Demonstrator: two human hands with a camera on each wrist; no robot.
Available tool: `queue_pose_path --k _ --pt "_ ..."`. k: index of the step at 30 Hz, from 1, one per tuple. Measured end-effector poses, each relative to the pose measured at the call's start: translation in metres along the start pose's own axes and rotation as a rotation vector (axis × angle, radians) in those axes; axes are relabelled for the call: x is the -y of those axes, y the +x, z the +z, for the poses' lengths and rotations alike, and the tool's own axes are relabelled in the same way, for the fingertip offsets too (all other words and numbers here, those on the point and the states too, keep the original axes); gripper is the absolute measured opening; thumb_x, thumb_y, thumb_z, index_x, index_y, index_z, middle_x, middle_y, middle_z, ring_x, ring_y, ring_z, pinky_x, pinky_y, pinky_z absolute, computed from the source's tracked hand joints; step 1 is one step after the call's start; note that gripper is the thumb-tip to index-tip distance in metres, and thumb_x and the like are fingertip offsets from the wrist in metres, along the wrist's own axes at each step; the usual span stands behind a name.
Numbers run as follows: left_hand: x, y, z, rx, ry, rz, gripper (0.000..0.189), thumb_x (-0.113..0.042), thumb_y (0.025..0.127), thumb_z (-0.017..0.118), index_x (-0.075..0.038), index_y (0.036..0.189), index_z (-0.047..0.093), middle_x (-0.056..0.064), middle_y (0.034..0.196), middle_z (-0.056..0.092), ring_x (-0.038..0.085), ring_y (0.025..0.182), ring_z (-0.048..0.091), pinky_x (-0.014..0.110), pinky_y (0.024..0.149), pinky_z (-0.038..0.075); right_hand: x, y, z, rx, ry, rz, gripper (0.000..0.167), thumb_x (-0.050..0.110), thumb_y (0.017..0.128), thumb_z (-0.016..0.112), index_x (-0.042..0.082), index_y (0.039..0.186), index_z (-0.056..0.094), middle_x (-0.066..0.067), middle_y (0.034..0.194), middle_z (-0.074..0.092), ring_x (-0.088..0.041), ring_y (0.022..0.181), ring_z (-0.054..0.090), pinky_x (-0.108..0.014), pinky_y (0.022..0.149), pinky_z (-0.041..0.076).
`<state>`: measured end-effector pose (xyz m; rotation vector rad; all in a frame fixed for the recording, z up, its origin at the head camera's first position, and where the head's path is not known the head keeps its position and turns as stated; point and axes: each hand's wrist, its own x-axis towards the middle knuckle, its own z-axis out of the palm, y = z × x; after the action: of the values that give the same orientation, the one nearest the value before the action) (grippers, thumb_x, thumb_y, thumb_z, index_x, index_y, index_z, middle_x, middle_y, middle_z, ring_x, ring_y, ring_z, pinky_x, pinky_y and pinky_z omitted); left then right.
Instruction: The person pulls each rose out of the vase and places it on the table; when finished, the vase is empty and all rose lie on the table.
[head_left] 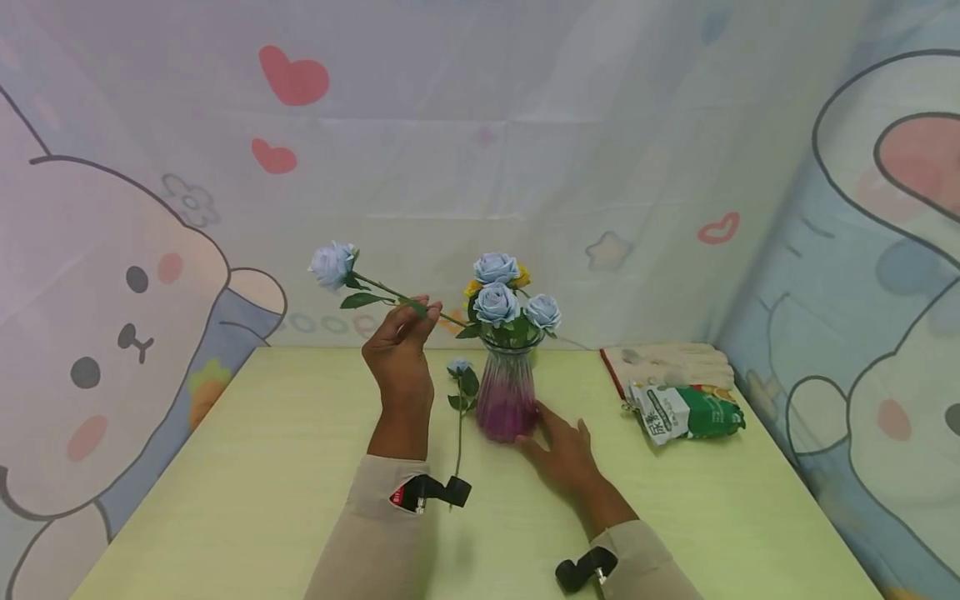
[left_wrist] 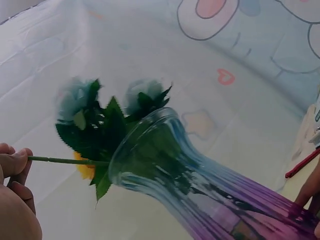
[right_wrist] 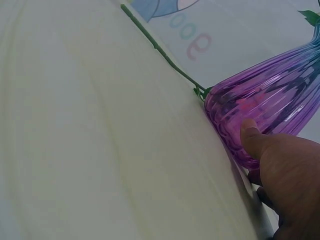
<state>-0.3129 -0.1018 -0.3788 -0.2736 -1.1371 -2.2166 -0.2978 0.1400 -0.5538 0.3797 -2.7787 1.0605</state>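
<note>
My left hand [head_left: 405, 367] pinches the stem of a blue artificial rose [head_left: 332, 265], its bloom up to the left. The stem's lower end reaches the rim of a glass vase [head_left: 505, 404], clear above and purple below; whether it is inside I cannot tell. Several blue roses [head_left: 497, 303] and some yellow flowers [head_left: 522, 277] stand in the vase. My right hand [head_left: 562, 454] holds the vase low on its right side, the thumb [right_wrist: 250, 135] against the glass. Left of the vase, another blue rose [head_left: 469, 382] lies on the table.
At the back right of the pale yellow table [head_left: 300, 433] lie a green and white packet [head_left: 697, 412] and a cream, glove-like cloth item [head_left: 675, 364] with a red edge. A printed cloth backdrop [head_left: 480, 167] hangs behind the table and along its sides.
</note>
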Motion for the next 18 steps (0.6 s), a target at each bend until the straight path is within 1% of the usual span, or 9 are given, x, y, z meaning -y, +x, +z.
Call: queue_pose_path --k 3,5,7,11,14,17,18 --pt "-0.005 0.002 -0.005 -0.06 -0.016 -0.037 0.023 0.013 0.095 0.076 -0.007 0.1 0.086 0.001 0.113 0.078 0.016 0.096 0.084 0.035 0.111 0.056 -0.002 0.001 0.0 -0.003 -0.009 -0.008 0.08 0.049 0.106 0.069 0.008 0.169 0.041 -0.014 0.166 0.054 -0.037 0.159 0.047 -0.077 0.131 0.006" --pt "-0.008 0.003 -0.01 -0.105 -0.046 -0.066 0.026 0.013 0.096 0.074 -0.009 0.102 0.086 0.002 0.118 0.075 0.015 0.097 0.084 0.035 0.107 0.052 -0.004 0.001 0.0 -0.007 -0.016 -0.01 0.08 0.05 0.106 0.069 0.008 0.169 0.041 -0.014 0.167 0.054 -0.036 0.159 0.047 -0.077 0.131 0.006" --pt "-0.01 0.003 -0.015 -0.146 -0.083 -0.096 0.03 0.013 0.098 0.072 -0.013 0.1 0.087 0.004 0.125 0.07 0.015 0.098 0.083 0.036 0.101 0.049 -0.005 0.001 0.001 -0.008 -0.019 -0.01 0.081 0.051 0.106 0.068 0.009 0.169 0.041 -0.013 0.167 0.053 -0.036 0.159 0.047 -0.077 0.131 0.006" --pt "-0.01 0.004 -0.03 -0.214 -0.17 -0.156 0.031 0.011 0.101 0.07 -0.015 0.102 0.086 0.006 0.142 0.06 0.015 0.104 0.081 0.031 0.093 0.048 -0.006 0.001 0.002 -0.002 -0.009 -0.004 0.081 0.052 0.106 0.068 0.009 0.169 0.04 -0.013 0.167 0.052 -0.036 0.159 0.047 -0.077 0.132 0.005" --pt "-0.01 0.008 -0.042 -0.242 -0.227 -0.206 0.028 0.008 0.103 0.069 -0.014 0.106 0.086 0.006 0.147 0.057 0.015 0.106 0.078 0.026 0.084 0.049 -0.005 0.0 0.002 0.003 -0.008 -0.002 0.081 0.051 0.106 0.068 0.008 0.169 0.04 -0.014 0.168 0.052 -0.036 0.159 0.047 -0.076 0.132 0.005" --pt "-0.009 0.014 -0.053 -0.239 -0.253 -0.265 0.025 0.007 0.103 0.069 -0.011 0.111 0.085 0.007 0.145 0.058 0.014 0.105 0.077 0.022 0.076 0.049 -0.003 -0.001 0.001 0.003 -0.012 -0.004 0.08 0.05 0.106 0.068 0.008 0.169 0.041 -0.015 0.168 0.052 -0.037 0.159 0.047 -0.077 0.131 0.006" --pt "-0.008 0.015 -0.057 -0.23 -0.248 -0.288 0.025 0.007 0.103 0.069 -0.011 0.111 0.085 0.007 0.145 0.058 0.014 0.104 0.078 0.021 0.075 0.049 -0.002 -0.001 0.001 0.003 -0.012 -0.003 0.08 0.049 0.107 0.068 0.008 0.169 0.041 -0.015 0.168 0.051 -0.037 0.159 0.047 -0.077 0.131 0.006"
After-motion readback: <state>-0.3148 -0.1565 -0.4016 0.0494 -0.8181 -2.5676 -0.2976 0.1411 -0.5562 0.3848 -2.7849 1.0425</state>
